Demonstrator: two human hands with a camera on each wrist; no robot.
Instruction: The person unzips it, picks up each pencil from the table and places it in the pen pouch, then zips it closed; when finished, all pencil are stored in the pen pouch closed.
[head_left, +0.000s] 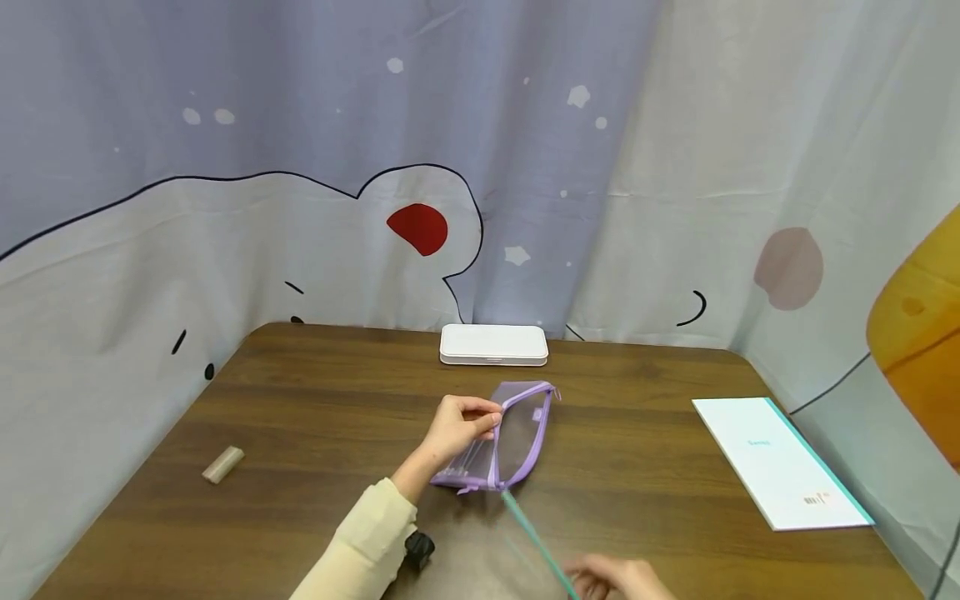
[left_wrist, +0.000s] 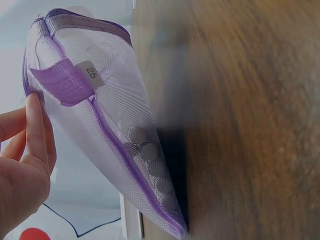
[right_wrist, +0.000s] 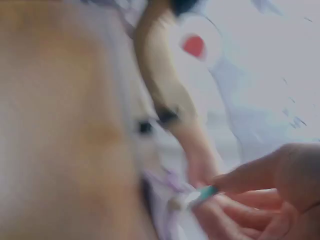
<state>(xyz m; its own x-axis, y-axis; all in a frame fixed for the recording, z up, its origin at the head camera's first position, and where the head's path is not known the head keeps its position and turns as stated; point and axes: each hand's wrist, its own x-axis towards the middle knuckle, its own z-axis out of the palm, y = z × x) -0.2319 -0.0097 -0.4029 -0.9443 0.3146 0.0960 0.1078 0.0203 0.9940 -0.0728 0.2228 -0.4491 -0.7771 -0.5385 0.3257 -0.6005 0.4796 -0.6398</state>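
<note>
A purple-trimmed mesh zip pouch stands with its mouth gaping on the table. My left hand pinches the pouch's rim between thumb and fingers. Several pale, round-ended sticks show through the mesh in the left wrist view. At the bottom of the head view, my right hand pinches a slim teal stick. The stick slants from the pouch's near corner to that hand. In the blurred right wrist view the teal stick sits between thumb and fingers; its exact kind cannot be made out.
A white flat case lies at the table's back edge. To the right is a white booklet with a teal edge. A small beige block lies on the left. A patterned curtain hangs behind the wooden table.
</note>
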